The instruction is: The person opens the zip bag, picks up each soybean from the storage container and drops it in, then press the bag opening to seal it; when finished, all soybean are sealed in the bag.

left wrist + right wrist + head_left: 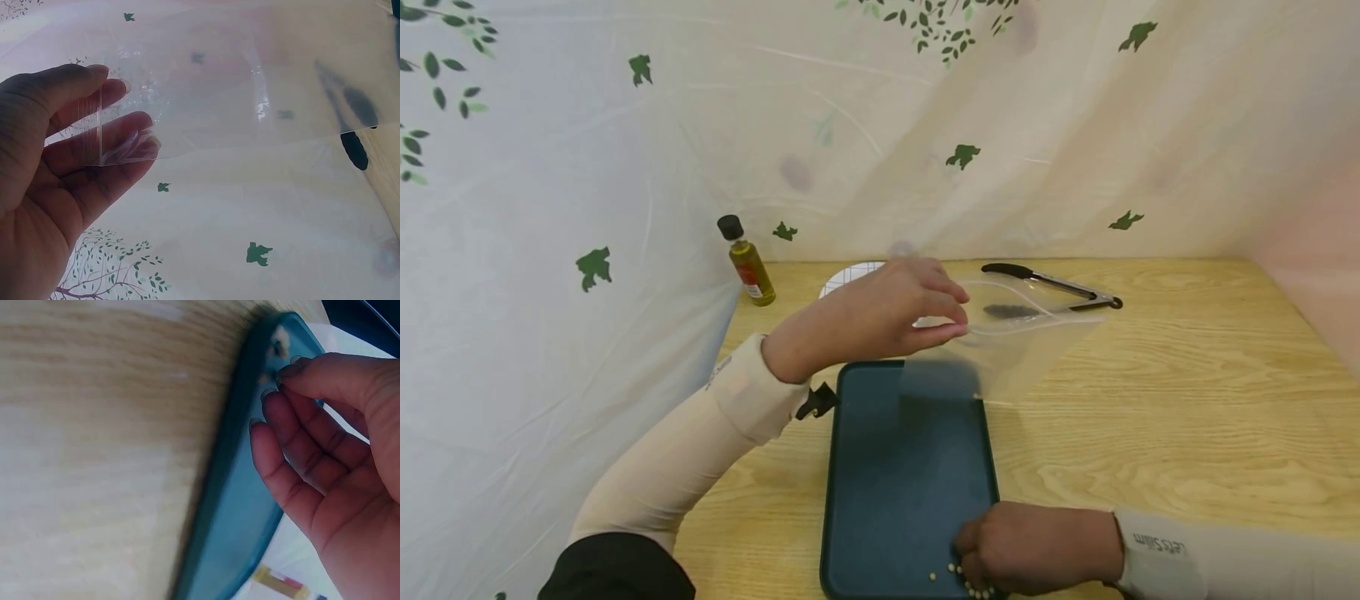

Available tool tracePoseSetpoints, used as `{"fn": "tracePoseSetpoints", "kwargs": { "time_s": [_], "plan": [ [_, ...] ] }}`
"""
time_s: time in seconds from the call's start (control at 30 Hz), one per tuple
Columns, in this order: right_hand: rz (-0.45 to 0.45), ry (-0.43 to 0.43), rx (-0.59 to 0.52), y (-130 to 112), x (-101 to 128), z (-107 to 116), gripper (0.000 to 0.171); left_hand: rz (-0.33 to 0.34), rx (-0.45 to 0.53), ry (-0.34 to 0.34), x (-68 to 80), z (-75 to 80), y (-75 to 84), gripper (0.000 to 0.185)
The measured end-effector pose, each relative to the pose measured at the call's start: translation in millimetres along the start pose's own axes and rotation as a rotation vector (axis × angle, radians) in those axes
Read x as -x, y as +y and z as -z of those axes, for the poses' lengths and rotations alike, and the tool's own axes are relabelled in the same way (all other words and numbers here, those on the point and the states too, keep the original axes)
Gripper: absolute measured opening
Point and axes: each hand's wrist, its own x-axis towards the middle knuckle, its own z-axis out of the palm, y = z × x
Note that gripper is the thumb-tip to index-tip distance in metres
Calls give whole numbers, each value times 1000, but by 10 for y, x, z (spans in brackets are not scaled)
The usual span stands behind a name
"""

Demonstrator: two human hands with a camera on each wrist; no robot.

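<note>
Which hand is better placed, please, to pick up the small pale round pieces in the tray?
Probably the right hand: it is low, at the small pale round pieces in the near right corner of the tray. The left hand is farther from them and holds the clear zip bag.

Left hand [59, 200] holding clear bag [219, 94], tongs [354, 150] behind.

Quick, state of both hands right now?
Left hand: holding the bag.
Right hand: curled by the pale balls; can't tell whether it holds any.
</note>
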Motion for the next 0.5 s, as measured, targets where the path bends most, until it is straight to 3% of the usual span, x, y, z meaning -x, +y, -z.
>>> {"fn": "tracePoseSetpoints", "kwargs": {
  "time_s": [0.13,0.23,0.4,0.5],
  "plan": [
    [-18,40,16,11,-11,216,13,7,-2,3,11,6,4,17],
    [-47,92,95,19,6,545,14,13,9,2,11,6,12,17],
    [-76,310,168,17,169,1408,8,13,22,-1,1,16,23,19],
    [-63,483,161,25,285,1956,17,8,23,-1,-4,19,23,19]
  ]
}}
